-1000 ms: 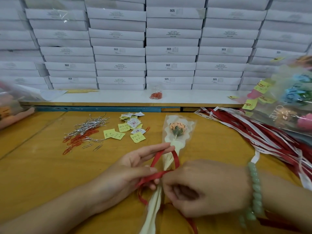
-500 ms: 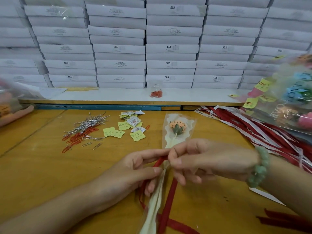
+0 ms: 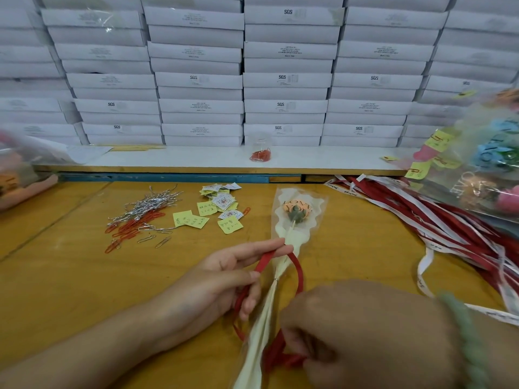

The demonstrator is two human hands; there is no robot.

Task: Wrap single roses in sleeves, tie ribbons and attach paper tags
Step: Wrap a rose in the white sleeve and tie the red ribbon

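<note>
Two hands: the left hand [image 3: 224,279] and the right hand [image 3: 365,332] both work a red ribbon [image 3: 299,272] around one wrapped rose [image 3: 297,213], low in the middle of the view.
Left hand: the thumb pins the ribbon against curled fingers, while the index and middle fingers reach out straight and touch the top of the ribbon loop.
Right hand: close to the camera and blurred, with fingers curled and pinching the ribbon's lower end beside the stem. A green bead bracelet [image 3: 463,332] circles the wrist.
Ribbon: arches over the narrow part of the sleeve [image 3: 283,237], from the left fingers round to the right hand.
Rose: lies flat on the wooden table [image 3: 70,276], its orange head pointing away and its stem running toward the person between the two hands.
Sleeve: clear film with a cream wavy liner, wide at the flower and gathered tight where the ribbon crosses.
Paper clips [image 3: 146,211]: silver and red, scattered on the table to the left of the rose.
Paper tags [image 3: 222,211]: small yellow and white slips, between the clips and the rose and apart from both hands.
Spare ribbons [image 3: 449,228]: red and white lengths heaped on the table's right side.
Right edge: a clear bag of flowers [image 3: 483,164], blurred, with yellow tags on it.
Back: a white ledge [image 3: 196,158] holds a small bag of red clips [image 3: 261,154], and stacked white boxes [image 3: 286,80] fill the wall behind.
</note>
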